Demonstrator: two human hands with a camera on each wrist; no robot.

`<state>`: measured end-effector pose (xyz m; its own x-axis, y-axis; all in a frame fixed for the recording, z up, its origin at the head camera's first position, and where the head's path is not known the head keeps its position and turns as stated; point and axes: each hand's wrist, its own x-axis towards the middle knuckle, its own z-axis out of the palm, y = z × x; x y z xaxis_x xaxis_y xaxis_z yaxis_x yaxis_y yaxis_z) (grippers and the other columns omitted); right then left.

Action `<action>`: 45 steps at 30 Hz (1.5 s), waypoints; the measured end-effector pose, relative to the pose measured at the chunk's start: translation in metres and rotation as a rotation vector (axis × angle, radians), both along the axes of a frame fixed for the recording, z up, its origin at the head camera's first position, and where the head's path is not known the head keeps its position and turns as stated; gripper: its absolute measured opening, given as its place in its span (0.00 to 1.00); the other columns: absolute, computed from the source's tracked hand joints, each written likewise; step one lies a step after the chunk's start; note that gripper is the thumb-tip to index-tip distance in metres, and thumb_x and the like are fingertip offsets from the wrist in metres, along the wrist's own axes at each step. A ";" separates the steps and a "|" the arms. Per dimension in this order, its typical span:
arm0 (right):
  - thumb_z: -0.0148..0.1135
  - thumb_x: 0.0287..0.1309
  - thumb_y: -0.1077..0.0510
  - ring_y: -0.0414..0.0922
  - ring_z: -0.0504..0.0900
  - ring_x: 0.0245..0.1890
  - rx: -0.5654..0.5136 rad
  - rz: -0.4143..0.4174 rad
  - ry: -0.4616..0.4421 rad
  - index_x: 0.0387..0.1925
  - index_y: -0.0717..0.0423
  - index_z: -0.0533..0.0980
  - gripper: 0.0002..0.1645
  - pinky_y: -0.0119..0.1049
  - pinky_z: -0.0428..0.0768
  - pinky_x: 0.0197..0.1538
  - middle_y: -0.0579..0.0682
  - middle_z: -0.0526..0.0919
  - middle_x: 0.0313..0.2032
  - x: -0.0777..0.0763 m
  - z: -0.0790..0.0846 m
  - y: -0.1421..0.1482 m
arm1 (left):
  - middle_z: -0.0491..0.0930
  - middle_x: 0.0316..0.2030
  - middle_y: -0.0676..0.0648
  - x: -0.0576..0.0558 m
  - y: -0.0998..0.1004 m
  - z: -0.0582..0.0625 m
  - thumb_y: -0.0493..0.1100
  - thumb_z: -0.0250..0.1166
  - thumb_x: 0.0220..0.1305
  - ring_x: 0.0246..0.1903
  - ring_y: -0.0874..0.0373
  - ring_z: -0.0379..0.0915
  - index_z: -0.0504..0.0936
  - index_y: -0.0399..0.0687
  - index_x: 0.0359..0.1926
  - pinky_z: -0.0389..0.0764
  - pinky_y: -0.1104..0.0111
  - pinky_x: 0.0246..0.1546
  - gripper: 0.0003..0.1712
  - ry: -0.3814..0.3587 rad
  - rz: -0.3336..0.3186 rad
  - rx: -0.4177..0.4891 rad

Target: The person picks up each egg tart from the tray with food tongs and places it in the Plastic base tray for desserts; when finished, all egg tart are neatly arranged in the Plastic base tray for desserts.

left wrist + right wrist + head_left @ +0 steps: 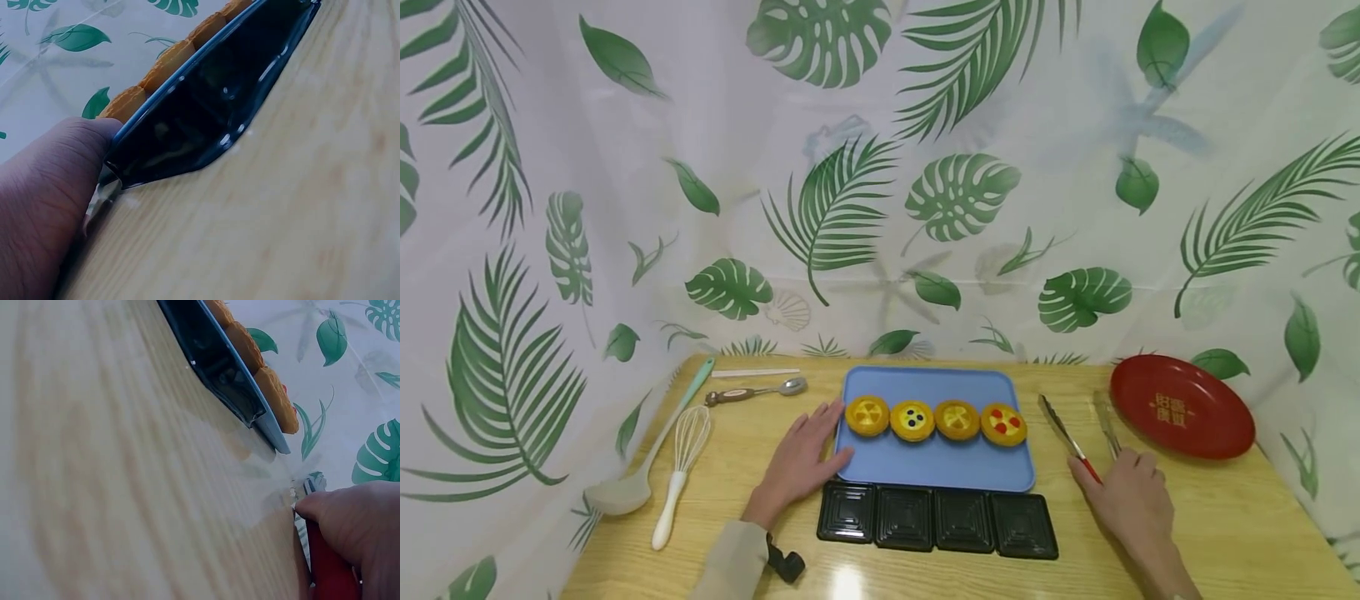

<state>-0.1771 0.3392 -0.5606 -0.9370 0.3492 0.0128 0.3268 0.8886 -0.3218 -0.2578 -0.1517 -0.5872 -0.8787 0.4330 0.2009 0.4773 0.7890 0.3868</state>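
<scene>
A blue tray (925,472) bears a row of several tarts, among them one with dark berries (912,421) and one with red pieces (1003,425). My left hand (801,450) lies at the tray's left edge, fingers extended and thumb over the rim. To the right of the tray, my right hand (1131,496) holds metal tongs (1063,429) with red handles. The tongs' two arms are spread apart and point away from me, with nothing between their tips. In the right wrist view, the thumb presses along a red handle (328,562).
Several black square dishes (905,518) line the tray's near side. A red oval plate (1213,408) stands behind the right hand. On the left lie a ladle (625,492), a whisk (677,483), a small spoon (756,392) and white sticks (756,372). A leaf-print curtain (865,333) borders the table.
</scene>
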 end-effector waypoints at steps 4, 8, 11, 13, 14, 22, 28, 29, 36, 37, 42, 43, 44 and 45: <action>0.56 0.67 0.25 0.70 0.73 0.38 0.001 0.027 0.033 0.37 0.77 0.65 0.52 0.57 0.75 0.32 0.75 0.67 0.37 0.003 0.004 -0.001 | 0.55 0.81 0.52 -0.001 0.000 0.001 0.69 0.52 0.75 0.81 0.51 0.50 0.52 0.53 0.84 0.51 0.50 0.79 0.47 -0.009 0.002 -0.014; 0.55 0.69 0.27 0.64 0.75 0.30 -0.038 0.092 0.047 0.43 0.79 0.64 0.51 0.53 0.75 0.28 0.74 0.64 0.41 0.005 0.017 -0.004 | 0.55 0.81 0.51 0.001 0.000 0.002 0.68 0.53 0.75 0.80 0.51 0.50 0.53 0.53 0.84 0.51 0.50 0.79 0.47 -0.012 0.006 -0.014; 0.55 0.70 0.27 0.57 0.74 0.26 -0.073 0.151 0.053 0.53 0.79 0.63 0.52 0.46 0.73 0.24 0.70 0.64 0.43 0.006 0.030 -0.007 | 0.55 0.81 0.52 0.000 0.000 0.002 0.68 0.53 0.75 0.81 0.51 0.50 0.52 0.53 0.84 0.51 0.51 0.80 0.47 -0.017 0.010 -0.016; 0.55 0.70 0.27 0.55 0.73 0.27 -0.091 0.180 0.057 0.55 0.75 0.64 0.51 0.43 0.70 0.25 0.66 0.67 0.41 0.006 0.038 -0.008 | 0.55 0.81 0.52 0.000 0.000 0.001 0.69 0.53 0.75 0.81 0.51 0.50 0.52 0.54 0.84 0.50 0.51 0.80 0.47 -0.017 0.010 -0.015; 0.56 0.69 0.27 0.54 0.72 0.28 -0.098 0.193 0.067 0.54 0.73 0.66 0.49 0.42 0.69 0.25 0.63 0.69 0.38 0.005 0.041 -0.009 | 0.55 0.81 0.52 0.000 0.000 0.001 0.69 0.52 0.75 0.81 0.51 0.49 0.51 0.54 0.84 0.50 0.51 0.80 0.47 -0.018 0.010 -0.015; 0.59 0.62 0.22 0.46 0.68 0.25 -0.077 0.270 0.121 0.40 0.58 0.70 0.42 0.38 0.63 0.25 0.50 0.68 0.26 0.002 0.052 -0.011 | 0.56 0.81 0.52 0.000 0.000 0.003 0.69 0.52 0.75 0.81 0.51 0.50 0.52 0.54 0.84 0.50 0.50 0.80 0.47 -0.018 0.015 -0.004; 0.63 0.56 0.19 0.46 0.69 0.25 0.011 0.348 0.055 0.46 0.58 0.74 0.46 0.38 0.64 0.24 0.48 0.69 0.25 0.003 0.046 -0.009 | 0.56 0.81 0.52 0.001 0.000 0.003 0.69 0.52 0.74 0.81 0.51 0.49 0.52 0.53 0.84 0.51 0.49 0.79 0.47 -0.023 0.013 -0.004; 0.63 0.55 0.18 0.46 0.70 0.25 0.023 0.355 0.038 0.48 0.59 0.75 0.48 0.39 0.65 0.24 0.48 0.70 0.25 0.004 0.044 -0.009 | 0.56 0.81 0.52 0.001 0.000 0.003 0.69 0.53 0.74 0.81 0.51 0.49 0.52 0.53 0.84 0.51 0.49 0.79 0.47 -0.022 0.010 -0.004; 0.59 0.53 0.14 0.51 0.80 0.30 0.053 0.408 0.004 0.59 0.62 0.75 0.58 0.49 0.78 0.26 0.54 0.82 0.34 0.003 0.033 -0.014 | 0.54 0.81 0.51 0.000 0.000 0.002 0.68 0.52 0.75 0.81 0.49 0.49 0.52 0.52 0.84 0.51 0.48 0.79 0.48 -0.024 0.000 -0.018; 0.58 0.53 0.14 0.51 0.81 0.31 0.052 0.410 0.002 0.59 0.61 0.75 0.58 0.49 0.79 0.26 0.55 0.84 0.35 0.003 0.031 -0.015 | 0.54 0.81 0.51 0.000 0.001 0.003 0.68 0.52 0.75 0.81 0.49 0.49 0.52 0.51 0.84 0.51 0.48 0.79 0.48 -0.023 -0.001 -0.018; 0.58 0.53 0.14 0.48 0.79 0.28 0.052 0.420 -0.009 0.59 0.60 0.74 0.57 0.45 0.76 0.23 0.51 0.83 0.34 0.002 0.024 -0.020 | 0.54 0.82 0.50 0.000 0.001 0.005 0.69 0.50 0.75 0.81 0.48 0.49 0.51 0.51 0.84 0.51 0.48 0.79 0.48 -0.023 0.002 -0.025; 0.58 0.53 0.14 0.48 0.79 0.28 0.055 0.421 -0.010 0.59 0.60 0.74 0.58 0.45 0.76 0.23 0.51 0.83 0.34 0.002 0.023 -0.020 | 0.54 0.82 0.50 0.000 0.002 0.005 0.69 0.50 0.75 0.81 0.48 0.49 0.51 0.51 0.84 0.51 0.48 0.79 0.48 -0.023 0.002 -0.028; 0.57 0.54 0.14 0.48 0.79 0.28 0.058 0.423 -0.011 0.59 0.61 0.74 0.58 0.46 0.76 0.23 0.52 0.83 0.35 0.002 0.022 -0.021 | 0.54 0.82 0.51 0.000 0.002 0.005 0.69 0.50 0.75 0.81 0.49 0.48 0.51 0.51 0.84 0.51 0.49 0.79 0.48 -0.023 0.003 -0.032; 0.57 0.54 0.14 0.48 0.80 0.28 0.062 0.423 -0.010 0.60 0.61 0.74 0.58 0.47 0.77 0.23 0.53 0.84 0.36 0.002 0.022 -0.021 | 0.54 0.82 0.51 0.000 0.002 0.005 0.69 0.50 0.76 0.81 0.49 0.48 0.51 0.51 0.84 0.50 0.49 0.79 0.48 -0.025 0.003 -0.035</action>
